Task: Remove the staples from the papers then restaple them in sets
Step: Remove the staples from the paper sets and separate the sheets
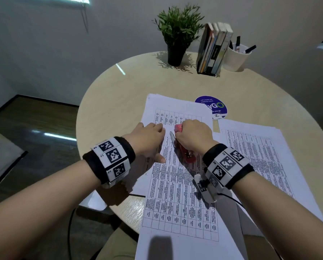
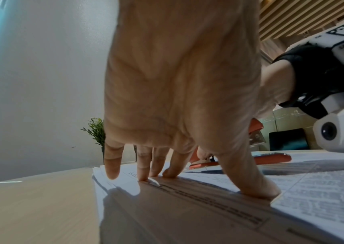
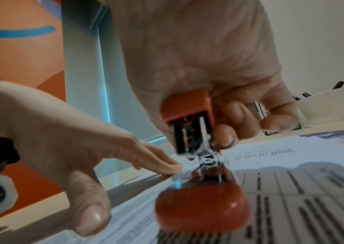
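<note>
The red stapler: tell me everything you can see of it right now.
The red stapler looks like glossy plastic over a metal magazine and spring. It is hinged open: its base lies on the printed papers, its top arm raised, gripped by the right hand. The left hand presses the sheets beside it without touching it.

Left hand (image 1: 147, 139) spread flat, fingers straight; right hand (image 1: 194, 136) curled, gripping.

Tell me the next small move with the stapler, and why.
Probably press the right hand down to close the red stapler on the sheets. Its top is lifted off the base, which lies on the printed papers, while the left hand pins them flat with straight fingers beside it.
</note>
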`<action>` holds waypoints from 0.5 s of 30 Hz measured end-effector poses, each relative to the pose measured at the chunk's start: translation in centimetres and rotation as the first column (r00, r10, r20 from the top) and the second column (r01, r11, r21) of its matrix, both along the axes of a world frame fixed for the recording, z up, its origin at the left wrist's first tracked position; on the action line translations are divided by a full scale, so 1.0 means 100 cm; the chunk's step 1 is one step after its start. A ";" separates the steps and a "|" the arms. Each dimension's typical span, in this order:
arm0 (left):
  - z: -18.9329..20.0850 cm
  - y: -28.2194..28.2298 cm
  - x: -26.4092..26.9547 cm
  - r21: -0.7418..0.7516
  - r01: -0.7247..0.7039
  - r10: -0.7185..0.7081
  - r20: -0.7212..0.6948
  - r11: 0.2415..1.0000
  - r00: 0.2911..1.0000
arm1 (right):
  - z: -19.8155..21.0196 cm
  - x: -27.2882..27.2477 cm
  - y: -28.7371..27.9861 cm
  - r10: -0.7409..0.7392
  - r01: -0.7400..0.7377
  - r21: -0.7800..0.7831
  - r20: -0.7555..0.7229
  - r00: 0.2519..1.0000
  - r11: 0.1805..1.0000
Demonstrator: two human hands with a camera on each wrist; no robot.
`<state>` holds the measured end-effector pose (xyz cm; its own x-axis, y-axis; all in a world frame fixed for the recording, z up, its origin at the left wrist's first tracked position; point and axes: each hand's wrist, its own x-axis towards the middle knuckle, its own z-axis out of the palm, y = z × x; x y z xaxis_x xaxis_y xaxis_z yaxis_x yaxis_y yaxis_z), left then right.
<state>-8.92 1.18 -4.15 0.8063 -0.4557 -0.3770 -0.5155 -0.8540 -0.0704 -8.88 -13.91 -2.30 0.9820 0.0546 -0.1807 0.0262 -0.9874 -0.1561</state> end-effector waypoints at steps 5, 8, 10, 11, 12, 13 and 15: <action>-0.002 0.002 -0.001 -0.002 0.002 -0.002 -0.003 1.000 1.000 | -0.006 0.005 0.005 -0.020 0.019 0.035 0.027 0.999 0.999; -0.001 0.003 -0.001 0.004 0.005 -0.005 -0.001 1.000 1.000 | -0.004 0.004 0.011 -0.044 0.042 0.063 0.028 0.999 0.997; -0.001 0.002 -0.001 0.008 0.001 -0.001 -0.001 1.000 1.000 | -0.004 0.000 0.014 -0.066 0.063 0.072 0.036 0.997 0.995; -0.001 0.002 -0.001 0.010 -0.003 0.003 -0.004 1.000 1.000 | -0.005 -0.002 0.016 -0.066 0.063 0.069 0.047 0.997 0.996; -0.001 0.002 -0.001 0.011 -0.005 0.005 -0.006 1.000 1.000 | -0.006 -0.003 0.016 -0.055 0.052 0.053 0.062 0.997 0.997; 0.000 0.002 -0.001 0.013 -0.005 0.005 -0.008 1.000 1.000 | -0.006 -0.002 0.016 -0.029 0.028 0.025 0.077 0.997 0.999; 0.001 0.001 -0.002 0.019 0.000 0.000 -0.010 1.000 1.000 | -0.006 0.001 0.013 0.060 -0.053 -0.064 0.106 0.993 0.997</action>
